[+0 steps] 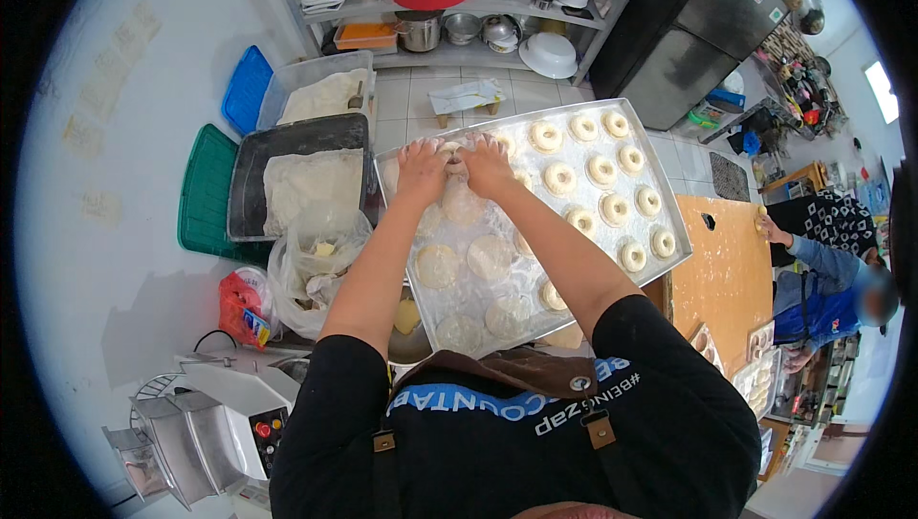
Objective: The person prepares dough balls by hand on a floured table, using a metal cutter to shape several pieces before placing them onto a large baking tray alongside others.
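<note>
A large metal tray [564,161] lies in front of me, dusted with flour. Rows of raw dough rings [559,179] cover its right side, while round floury patches [490,258] mark its left side. Over the far left corner, my left hand [422,173] and my right hand [486,167] face each other with curled fingers. Between them is a small piece of dough [453,163] with a hole, seemingly a ring, gripped from both sides. My fingers hide most of it. Both forearms reach across the tray, and the right one covers some rings.
Left of the tray stand a dark bin [249,184] and a clear bin [320,75] of flour, and a plastic bag [306,275]. A machine [206,423] stands lower left, shelves [516,17] at the back. A person [822,275] works at a wooden table [722,270] to the right.
</note>
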Demonstrator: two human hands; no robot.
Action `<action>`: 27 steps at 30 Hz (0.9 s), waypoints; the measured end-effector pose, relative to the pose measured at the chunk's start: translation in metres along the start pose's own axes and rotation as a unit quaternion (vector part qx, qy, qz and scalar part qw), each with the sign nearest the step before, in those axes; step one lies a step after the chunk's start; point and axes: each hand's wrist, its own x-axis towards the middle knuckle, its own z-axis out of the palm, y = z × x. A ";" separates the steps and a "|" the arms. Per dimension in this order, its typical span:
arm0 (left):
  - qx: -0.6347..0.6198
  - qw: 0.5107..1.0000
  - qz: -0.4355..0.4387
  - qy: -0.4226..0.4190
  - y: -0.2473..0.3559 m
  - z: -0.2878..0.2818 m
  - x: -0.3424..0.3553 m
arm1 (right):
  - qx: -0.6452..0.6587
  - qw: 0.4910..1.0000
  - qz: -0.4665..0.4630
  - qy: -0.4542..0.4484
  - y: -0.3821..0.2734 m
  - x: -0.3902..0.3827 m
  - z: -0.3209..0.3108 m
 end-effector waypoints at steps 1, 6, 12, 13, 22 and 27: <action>0.009 1.000 0.000 -0.006 0.001 -0.001 0.001 | 0.016 1.000 0.005 -0.011 0.000 0.000 -0.001; 0.001 0.999 -0.012 -0.041 0.003 -0.008 0.000 | -0.004 1.000 0.009 -0.003 0.002 0.000 0.000; -0.051 0.997 -0.061 0.000 0.005 -0.030 0.006 | 0.044 0.997 0.044 0.047 0.023 0.010 -0.007; -0.123 0.988 -0.087 0.045 -0.001 -0.032 0.005 | 0.089 0.991 0.056 0.080 0.027 0.010 -0.012; -0.295 0.917 -0.169 0.209 -0.012 -0.031 -0.010 | 0.029 0.987 0.088 0.132 0.010 0.030 0.015; -0.355 0.900 -0.172 0.184 0.008 -0.030 -0.023 | 0.125 0.982 0.004 0.145 -0.001 0.026 0.011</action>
